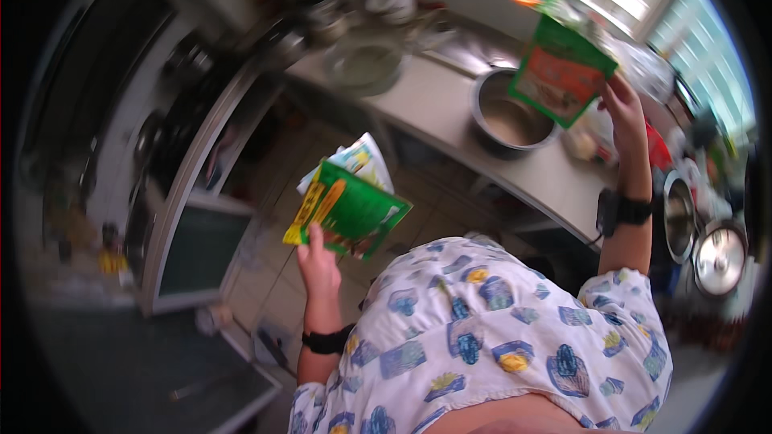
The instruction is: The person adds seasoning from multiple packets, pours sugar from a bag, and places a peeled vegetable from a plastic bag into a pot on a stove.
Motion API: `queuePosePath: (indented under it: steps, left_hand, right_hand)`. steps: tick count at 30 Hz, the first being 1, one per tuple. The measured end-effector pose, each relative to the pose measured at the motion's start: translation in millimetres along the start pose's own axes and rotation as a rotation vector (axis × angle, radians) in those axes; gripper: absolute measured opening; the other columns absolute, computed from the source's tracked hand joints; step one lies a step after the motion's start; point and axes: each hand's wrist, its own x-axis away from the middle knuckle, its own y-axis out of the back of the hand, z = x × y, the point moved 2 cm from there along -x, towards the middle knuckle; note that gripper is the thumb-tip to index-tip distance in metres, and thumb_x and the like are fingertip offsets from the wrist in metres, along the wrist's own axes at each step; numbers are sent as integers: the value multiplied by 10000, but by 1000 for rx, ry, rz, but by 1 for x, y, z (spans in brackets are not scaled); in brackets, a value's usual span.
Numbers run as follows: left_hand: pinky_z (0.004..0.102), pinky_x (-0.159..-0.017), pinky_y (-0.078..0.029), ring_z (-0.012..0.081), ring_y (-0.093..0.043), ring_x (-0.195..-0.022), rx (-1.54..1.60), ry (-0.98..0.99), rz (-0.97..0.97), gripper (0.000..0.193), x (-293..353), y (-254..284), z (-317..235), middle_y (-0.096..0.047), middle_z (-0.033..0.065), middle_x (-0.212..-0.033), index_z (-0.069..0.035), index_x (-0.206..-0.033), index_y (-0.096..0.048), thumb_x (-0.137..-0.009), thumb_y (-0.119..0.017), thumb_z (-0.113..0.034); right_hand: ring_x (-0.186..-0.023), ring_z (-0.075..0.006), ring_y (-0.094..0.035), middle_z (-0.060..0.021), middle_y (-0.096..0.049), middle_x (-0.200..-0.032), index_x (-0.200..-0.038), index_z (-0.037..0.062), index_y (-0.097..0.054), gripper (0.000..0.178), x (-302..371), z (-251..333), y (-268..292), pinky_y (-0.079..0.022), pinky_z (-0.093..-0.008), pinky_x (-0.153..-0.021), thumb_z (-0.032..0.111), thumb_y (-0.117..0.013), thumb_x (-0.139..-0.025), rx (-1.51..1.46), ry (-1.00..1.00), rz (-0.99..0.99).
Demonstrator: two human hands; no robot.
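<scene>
My left hand [320, 264], out over the tiled floor, is closed on the lower edge of a green and yellow food packet [360, 210]. A white packet with blue and yellow print [368, 162] sticks out behind it, apparently in the same grip. My right hand [621, 103] is raised over the counter, its fingers pinching the side of a green packet with an orange panel [559, 76]. Just below and left of that packet stands a round metal pot [492, 130] with cloudy, pale contents; the packet covers part of its rim.
On the counter [434, 108] a clear round bowl [363, 68] stands left of a metal sink [466, 47]. Stacked dishes [390, 4] fill the far corner. Plastic bags [643, 68] and a metal lid [718, 261] crowd the right side. An open framed door [205, 253] stands at left.
</scene>
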Motion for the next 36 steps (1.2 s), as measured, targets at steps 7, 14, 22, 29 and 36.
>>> queuePosePath:
  steps: [7, 14, 22, 29, 36]
  left_hand:
    - [318, -881, -469, 182, -578, -1053, 45, -135, -156, 406, -52, 90, -85, -569, 112, -1211, 35, -1300, -447, -991, -515, -220]
    - [301, -872, -464, 159, -584, -1016, -41, -319, -243, 351, -188, 85, -119, -595, 101, -1174, 47, -1239, -501, -996, -502, -206]
    - [296, -847, -461, 146, -588, -960, -167, -437, -128, 376, -372, -26, -169, -622, 88, -1127, 58, -1208, -529, -989, -524, -248]
    - [273, -829, -448, 121, -569, -936, -303, -413, 25, 364, -484, -85, -180, -624, 76, -1083, 61, -1153, -558, -993, -519, -263]
    - [240, -603, -451, 63, -545, -705, -463, -217, 280, 365, -607, -93, -151, -622, 8, -892, 17, -1054, -598, -982, -532, -335]
  right_hand:
    - [-750, -10, -512, 76, -605, -902, -1125, 52, -620, 216, 19, -1, -243, -386, -177, -621, 144, -601, -931, -268, -132, 168]
    - [-802, -81, -598, -9, -624, -875, -1030, 9, -618, 149, -33, 0, -379, -487, -232, -704, 98, -625, -911, -179, -115, 477]
    - [-712, -93, -555, -35, -542, -824, -924, 10, -597, 89, -144, -5, -458, -474, -252, -656, 86, -632, -894, -147, -110, 556]
    - [-743, -78, -547, -18, -538, -812, -908, 13, -596, 92, -200, -23, -483, -465, -245, -669, 98, -631, -903, -179, -204, 570]
    - [-890, -68, -584, -6, -631, -939, -1078, 0, -597, 184, -208, -49, -495, -476, -230, -787, 118, -606, -938, -375, -392, 348]
